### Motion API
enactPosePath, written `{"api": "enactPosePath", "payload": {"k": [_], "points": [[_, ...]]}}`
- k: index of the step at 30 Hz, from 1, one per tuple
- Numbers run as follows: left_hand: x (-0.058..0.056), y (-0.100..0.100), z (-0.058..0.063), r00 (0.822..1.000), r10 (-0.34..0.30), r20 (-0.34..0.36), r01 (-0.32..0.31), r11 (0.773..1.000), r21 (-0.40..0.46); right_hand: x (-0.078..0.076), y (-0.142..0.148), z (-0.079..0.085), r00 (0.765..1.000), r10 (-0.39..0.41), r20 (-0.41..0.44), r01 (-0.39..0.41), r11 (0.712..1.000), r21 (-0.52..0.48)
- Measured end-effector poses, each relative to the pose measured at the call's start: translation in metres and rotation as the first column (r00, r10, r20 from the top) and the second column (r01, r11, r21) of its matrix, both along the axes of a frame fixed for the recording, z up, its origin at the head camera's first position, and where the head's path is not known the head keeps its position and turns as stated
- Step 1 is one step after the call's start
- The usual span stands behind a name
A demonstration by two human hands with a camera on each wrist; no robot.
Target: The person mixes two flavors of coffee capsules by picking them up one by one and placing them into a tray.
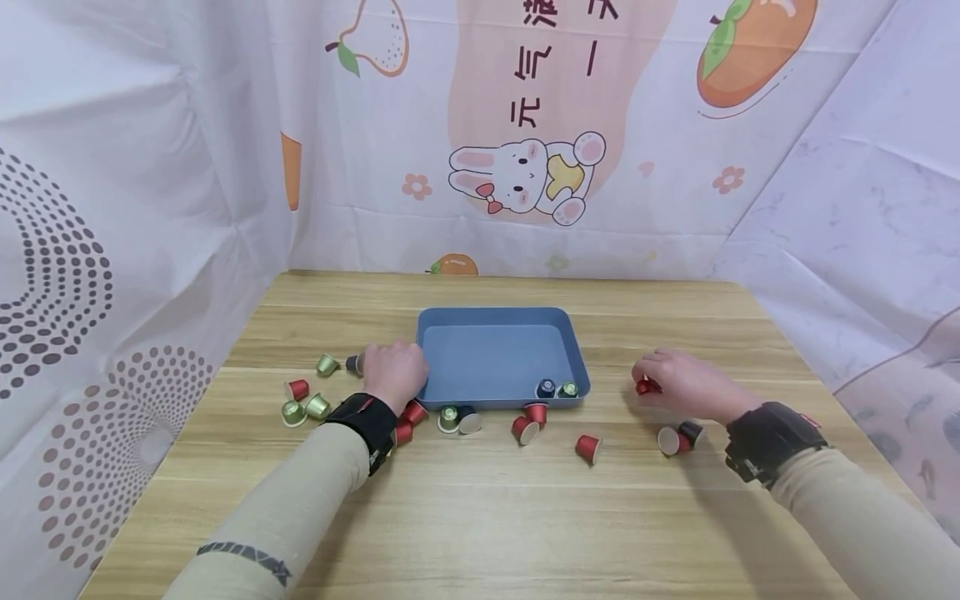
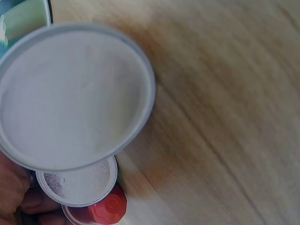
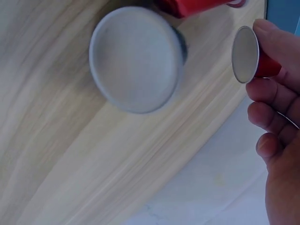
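Note:
My left hand (image 1: 393, 375) is low at the left wall of a blue tray (image 1: 498, 312), its fingertips hidden from above. In the left wrist view, its fingers (image 2: 40, 201) curl at a coffee capsule (image 2: 79, 183) with a silvery lid, appearing to pinch its mostly hidden body. A red capsule (image 2: 111, 206) sits right beside it. A large, blurred pale-lidded capsule (image 2: 75, 98) fills the foreground. To the right of the tray, my right hand (image 1: 686, 385) pinches a red coffee capsule (image 3: 267, 65) between thumb and fingers, its pale lid facing the wrist camera.
A dark capsule (image 1: 546, 388) and a green capsule (image 1: 568, 390) stand in the tray's front right corner. Several red, green and dark capsules lie along its front and left, including a red one (image 1: 588, 448). Near my right wrist lies a pale-lidded capsule (image 1: 668, 441). Curtains surround the wooden table (image 1: 525, 517).

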State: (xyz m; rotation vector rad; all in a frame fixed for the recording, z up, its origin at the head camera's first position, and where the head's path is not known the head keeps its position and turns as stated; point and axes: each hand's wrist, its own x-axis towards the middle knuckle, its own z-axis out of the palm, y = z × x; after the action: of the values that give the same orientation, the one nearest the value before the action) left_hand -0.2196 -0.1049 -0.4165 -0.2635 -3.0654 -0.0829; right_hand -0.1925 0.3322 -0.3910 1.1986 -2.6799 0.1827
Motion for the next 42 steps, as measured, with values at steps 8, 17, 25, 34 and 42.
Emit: {"api": "enactPosePath", "payload": {"k": [8,17,25,34,42], "points": [[0.001,0.0,0.0,1.0,0.001,-0.005,-0.001,1.0,0.001,0.003,-0.01,0.011,0.99,-0.099,0.098,0.096,0.995,0.035],[0.001,0.0,-0.001,1.0,-0.004,-0.013,0.004,1.0,-0.012,0.001,-0.016,0.015,0.995,-0.081,0.057,0.079,0.997,0.023],[0.0,0.0,-0.001,1.0,-0.009,-0.002,0.009,1.0,-0.008,0.001,-0.03,0.025,0.996,-0.058,0.062,0.057,0.998,0.014],[-0.001,0.0,-0.001,1.0,-0.012,-0.007,0.012,1.0,-0.013,-0.003,-0.041,0.032,0.993,-0.055,0.104,0.054,0.998,0.013],[-0.001,0.0,-0.001,1.0,-0.022,-0.022,0.022,1.0,-0.014,-0.007,-0.052,0.035,0.997,-0.012,0.072,0.012,1.0,-0.001]]}}
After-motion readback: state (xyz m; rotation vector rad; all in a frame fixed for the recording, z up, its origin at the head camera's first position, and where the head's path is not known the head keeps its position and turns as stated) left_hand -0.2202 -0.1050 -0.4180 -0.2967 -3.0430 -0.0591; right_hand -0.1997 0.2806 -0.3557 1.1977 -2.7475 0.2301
